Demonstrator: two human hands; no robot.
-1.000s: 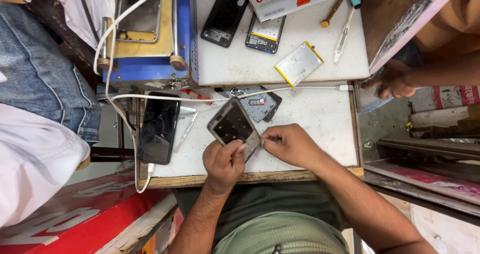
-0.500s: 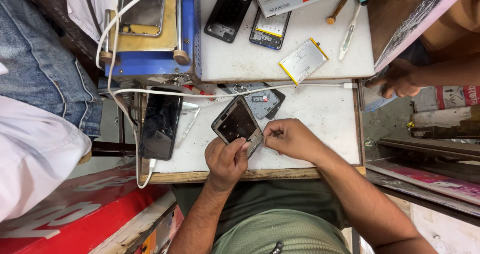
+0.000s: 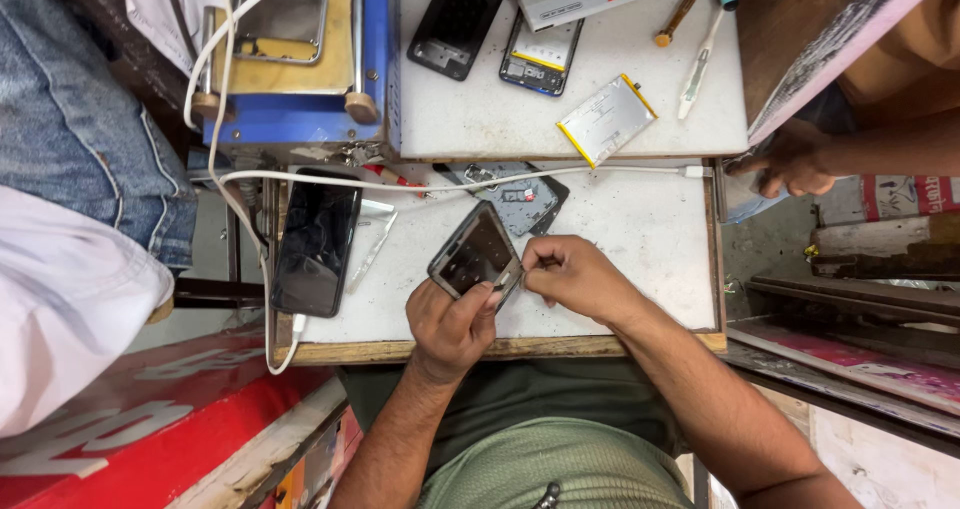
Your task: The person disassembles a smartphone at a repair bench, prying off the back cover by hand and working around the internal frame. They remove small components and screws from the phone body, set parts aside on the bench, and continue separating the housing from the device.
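My left hand (image 3: 452,324) grips the lower edge of a dark opened phone (image 3: 476,253), holding it tilted above the white work tray (image 3: 640,239). My right hand (image 3: 572,274) is pinched shut at the phone's right edge, its fingertips on something too small to make out. Behind the phone lies a grey phone back frame (image 3: 520,199). A black phone (image 3: 316,241) on a white charging cable (image 3: 420,182) lies at the tray's left edge.
On the upper shelf lie a silver battery (image 3: 606,119), two phone frames (image 3: 456,17), a box and small tools (image 3: 700,54). A blue and wooden machine (image 3: 295,64) stands at upper left. Another person's hand (image 3: 790,164) rests at the right; a person in jeans (image 3: 70,119) stands left.
The view has shifted slightly. Both hands stay on the phone, with the right fingertips working a little along its right edge.
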